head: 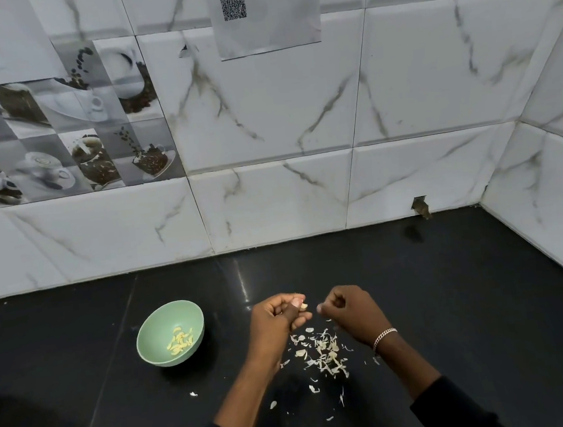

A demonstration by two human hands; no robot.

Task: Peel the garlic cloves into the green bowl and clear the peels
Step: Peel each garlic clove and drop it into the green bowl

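White marble tiles rose behind the black bench (pixel 452 283), with a paper carrying a QR code (pixel 232 4) and coffee-cup picture tiles (pixel 59 138) at left. The green bowl (pixel 188 313), left of the hands, held peeled cloves (pixel 180 340). The left hand (pixel 276 320) kept a garlic clove (pixel 303 306) in a pinching grip. The right hand (pixel 348 310) had a narrow, curled grip; holding what, I cannot tell. Peels (pixel 324 350) lay scattered on the bench under both hands.

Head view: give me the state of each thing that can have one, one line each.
green bowl: upright on the counter, holding peeled cloves.
peeled cloves: loose in the bowl's bottom.
left hand: fingers curled, pinching a garlic clove.
garlic clove: held at the left fingertips.
right hand: fingers curled; contents unclear.
peels: scattered on the counter, not yet cleared.
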